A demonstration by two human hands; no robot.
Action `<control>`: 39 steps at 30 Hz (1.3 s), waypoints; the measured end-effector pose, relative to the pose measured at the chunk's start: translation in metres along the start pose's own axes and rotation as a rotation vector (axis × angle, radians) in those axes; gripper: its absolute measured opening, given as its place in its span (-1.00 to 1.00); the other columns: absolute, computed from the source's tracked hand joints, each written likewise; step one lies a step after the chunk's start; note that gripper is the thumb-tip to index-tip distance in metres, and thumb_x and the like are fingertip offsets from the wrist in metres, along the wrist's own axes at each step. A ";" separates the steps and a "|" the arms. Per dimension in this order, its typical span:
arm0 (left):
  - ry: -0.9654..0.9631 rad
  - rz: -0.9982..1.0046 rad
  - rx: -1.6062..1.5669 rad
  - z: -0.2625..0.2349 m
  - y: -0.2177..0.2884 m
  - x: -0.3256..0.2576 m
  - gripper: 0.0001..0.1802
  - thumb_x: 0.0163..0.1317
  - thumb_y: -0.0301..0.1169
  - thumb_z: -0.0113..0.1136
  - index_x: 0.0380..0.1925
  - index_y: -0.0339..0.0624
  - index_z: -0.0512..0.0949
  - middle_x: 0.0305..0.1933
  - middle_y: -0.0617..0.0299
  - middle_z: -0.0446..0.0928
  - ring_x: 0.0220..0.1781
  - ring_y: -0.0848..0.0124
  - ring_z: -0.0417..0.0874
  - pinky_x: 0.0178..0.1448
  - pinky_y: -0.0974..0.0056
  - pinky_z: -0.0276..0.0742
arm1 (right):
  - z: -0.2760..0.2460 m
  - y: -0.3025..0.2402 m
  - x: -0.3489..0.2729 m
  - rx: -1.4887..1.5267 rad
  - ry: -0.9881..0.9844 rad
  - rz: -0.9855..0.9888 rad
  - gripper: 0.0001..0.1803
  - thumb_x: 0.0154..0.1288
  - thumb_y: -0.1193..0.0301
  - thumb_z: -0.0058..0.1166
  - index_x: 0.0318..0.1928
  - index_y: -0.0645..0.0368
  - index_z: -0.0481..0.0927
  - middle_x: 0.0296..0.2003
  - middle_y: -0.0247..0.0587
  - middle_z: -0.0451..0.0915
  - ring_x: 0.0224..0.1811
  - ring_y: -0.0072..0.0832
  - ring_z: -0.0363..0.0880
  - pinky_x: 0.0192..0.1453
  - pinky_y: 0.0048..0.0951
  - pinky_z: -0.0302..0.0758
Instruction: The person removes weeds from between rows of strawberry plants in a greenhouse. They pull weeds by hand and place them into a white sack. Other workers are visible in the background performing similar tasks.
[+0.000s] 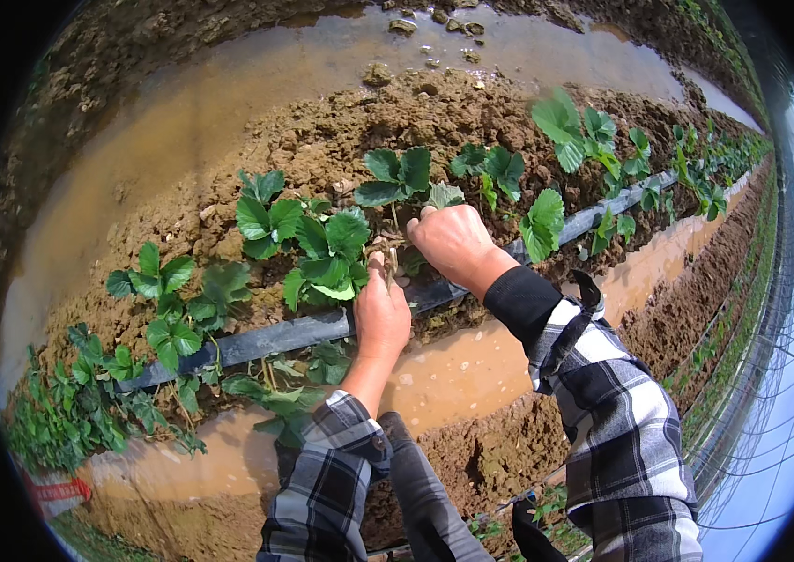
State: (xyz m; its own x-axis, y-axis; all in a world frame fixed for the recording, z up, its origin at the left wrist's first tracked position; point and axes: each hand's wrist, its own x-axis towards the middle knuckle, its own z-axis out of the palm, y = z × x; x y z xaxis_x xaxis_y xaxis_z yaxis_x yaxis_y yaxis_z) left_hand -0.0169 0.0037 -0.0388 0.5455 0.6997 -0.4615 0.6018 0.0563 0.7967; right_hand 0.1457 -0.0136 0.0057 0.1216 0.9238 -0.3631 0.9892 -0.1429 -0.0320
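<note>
My left hand (383, 314) is closed over the soil bed beside a leafy strawberry plant (329, 253), its fingers pinching a dry brown stem (391, 266). Just to the right, my right hand (453, 242) is curled with its knuckles up. Whatever lies in its fingers is hidden. A pale, wilted leaf (445, 195) shows at its far side. Another strawberry plant with dark green leaves (397, 178) stands beyond both hands. Passing below my hands, a black irrigation hose (298, 337) lies along the bed.
More strawberry plants line the bed, a cluster at the left (172, 309) and others at the right (593, 140). Muddy water (448, 370) fills the near furrow, and a wide puddle (200, 112) covers the far one. A red and white bag (58, 492) sits at lower left.
</note>
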 end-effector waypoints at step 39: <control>0.008 0.064 -0.156 -0.016 0.026 -0.008 -0.54 0.21 -0.59 -0.03 0.16 -0.25 0.39 -0.26 -0.07 0.62 -0.27 0.07 0.65 -0.18 0.09 0.52 | -0.051 0.009 -0.086 0.528 -0.070 0.355 -0.75 0.19 0.30 0.13 -0.37 0.27 0.50 -0.51 0.03 0.56 -0.36 0.05 0.55 -0.28 -0.09 0.47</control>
State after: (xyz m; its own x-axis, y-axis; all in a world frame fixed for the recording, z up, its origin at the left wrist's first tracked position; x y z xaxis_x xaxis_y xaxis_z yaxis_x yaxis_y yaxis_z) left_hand -0.0146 0.0109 -0.0080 0.5742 0.7113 -0.4055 0.4679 0.1213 0.8754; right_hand 0.1481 -0.0757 0.0842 0.4114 0.7653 -0.4950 0.7140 -0.6082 -0.3469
